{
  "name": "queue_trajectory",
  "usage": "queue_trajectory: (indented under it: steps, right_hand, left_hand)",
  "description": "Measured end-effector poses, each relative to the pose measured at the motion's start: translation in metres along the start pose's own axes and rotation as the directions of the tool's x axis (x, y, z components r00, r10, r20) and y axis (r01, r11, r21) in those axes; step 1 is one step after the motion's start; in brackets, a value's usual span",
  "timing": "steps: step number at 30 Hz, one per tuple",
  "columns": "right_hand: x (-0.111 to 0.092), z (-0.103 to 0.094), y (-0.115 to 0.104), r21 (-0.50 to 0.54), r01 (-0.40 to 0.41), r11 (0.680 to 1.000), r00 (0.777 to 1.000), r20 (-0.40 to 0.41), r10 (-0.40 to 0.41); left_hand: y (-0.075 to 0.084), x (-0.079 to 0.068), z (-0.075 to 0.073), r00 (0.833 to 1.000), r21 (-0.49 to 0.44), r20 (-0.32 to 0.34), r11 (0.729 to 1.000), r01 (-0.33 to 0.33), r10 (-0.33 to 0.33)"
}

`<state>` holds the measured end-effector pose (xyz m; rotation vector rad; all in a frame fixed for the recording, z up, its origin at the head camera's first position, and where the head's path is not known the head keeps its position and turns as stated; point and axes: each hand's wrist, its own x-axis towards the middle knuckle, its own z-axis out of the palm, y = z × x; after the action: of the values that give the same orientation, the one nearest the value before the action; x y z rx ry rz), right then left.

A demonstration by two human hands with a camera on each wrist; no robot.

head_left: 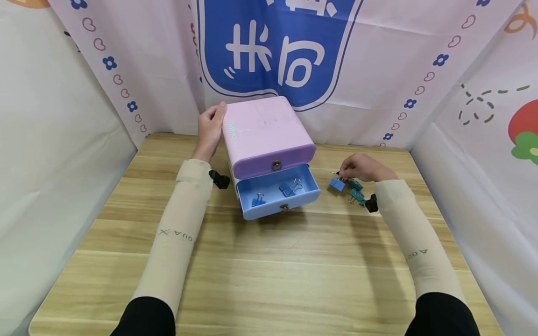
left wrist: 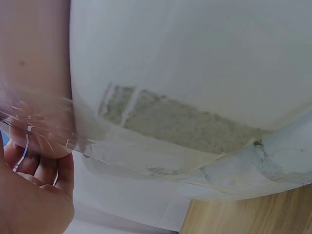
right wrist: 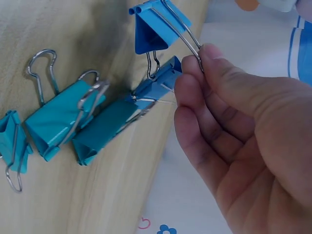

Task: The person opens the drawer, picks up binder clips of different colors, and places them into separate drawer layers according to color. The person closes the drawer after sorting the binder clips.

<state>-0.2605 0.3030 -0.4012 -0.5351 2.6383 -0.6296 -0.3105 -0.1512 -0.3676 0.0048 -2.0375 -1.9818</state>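
My left hand (head_left: 209, 132) grips the rear left corner of a small pink and purple drawer box (head_left: 262, 128), thumb along its top edge. In the left wrist view its curled fingers (left wrist: 46, 170) lie against the box. The light blue lower drawer (head_left: 265, 213) is pulled out, with a large blue binder clip (head_left: 290, 188) and a smaller blue clip (head_left: 258, 200) inside. My right hand (head_left: 364, 167) pinches the wire handle of another blue binder clip (right wrist: 161, 24) between thumb and index finger. Beneath it lie another blue clip (right wrist: 163, 80) and several teal binder clips (right wrist: 61, 117).
The box stands toward the back of a wooden table (head_left: 252, 280), close to a printed cloth (head_left: 168, 84). White cloth walls hang on the left (head_left: 54, 140) and right (head_left: 475, 163). The clip pile sits to the right of the drawer.
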Motion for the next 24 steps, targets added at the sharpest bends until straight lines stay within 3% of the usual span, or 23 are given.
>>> queue_trajectory:
  steps: [24]
  right_hand:
    - [-0.02,-0.018,-0.026,-0.011,0.036,0.999,0.999,-0.021,-0.036]
  left_hand:
    - [-0.002,0.002,0.001,1.0,0.0,-0.007,1.0,-0.011,0.011]
